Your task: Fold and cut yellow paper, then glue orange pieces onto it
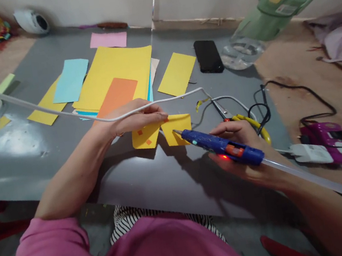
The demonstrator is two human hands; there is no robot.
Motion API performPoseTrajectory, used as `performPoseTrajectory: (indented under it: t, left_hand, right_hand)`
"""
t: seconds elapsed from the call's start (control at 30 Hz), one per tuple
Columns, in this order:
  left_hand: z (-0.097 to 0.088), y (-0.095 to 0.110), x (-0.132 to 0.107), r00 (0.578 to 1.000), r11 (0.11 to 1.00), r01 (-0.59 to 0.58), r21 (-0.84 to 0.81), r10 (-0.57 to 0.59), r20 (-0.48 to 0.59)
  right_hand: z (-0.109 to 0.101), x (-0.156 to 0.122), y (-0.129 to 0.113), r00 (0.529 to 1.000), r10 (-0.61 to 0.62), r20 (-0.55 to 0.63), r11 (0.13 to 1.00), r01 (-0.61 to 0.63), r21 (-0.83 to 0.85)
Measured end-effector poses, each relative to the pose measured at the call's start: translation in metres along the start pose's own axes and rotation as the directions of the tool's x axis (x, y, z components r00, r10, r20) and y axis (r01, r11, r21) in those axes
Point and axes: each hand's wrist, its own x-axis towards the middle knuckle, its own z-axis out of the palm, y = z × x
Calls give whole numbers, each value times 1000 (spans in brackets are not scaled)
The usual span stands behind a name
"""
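Note:
My left hand [138, 115] is closed on a folded yellow paper piece [146, 137] that carries small orange squares. Its second yellow flap [179, 129] spreads to the right of the first. My right hand [242, 147] grips a blue hot glue gun [222, 143], with its red light glowing underneath. The gun's metal nozzle points left and lies over the right flap; whether it touches the paper I cannot tell. From the gun's back end a long clear glue stick [316, 186] runs to the lower right. An orange paper strip [118, 94] lies just beyond my left hand.
Yellow sheets [118, 62] lie stacked behind, among blue [71, 81], pink [108, 39] and yellow cards [177, 74]. Scissors [224, 111] sit near my right hand. A white cable [154, 103] crosses over my left wrist. Farther right are a phone [208, 56], bottle [279, 11] and purple power strip [332, 145].

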Motion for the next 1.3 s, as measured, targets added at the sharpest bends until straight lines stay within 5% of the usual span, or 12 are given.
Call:
performPoseTrajectory:
  t: [1.3]
  left_hand:
    - [6, 1, 2, 999, 998, 19, -64, -21, -35]
  right_hand:
    - [0, -1, 8, 992, 118, 45, 991, -115, -66]
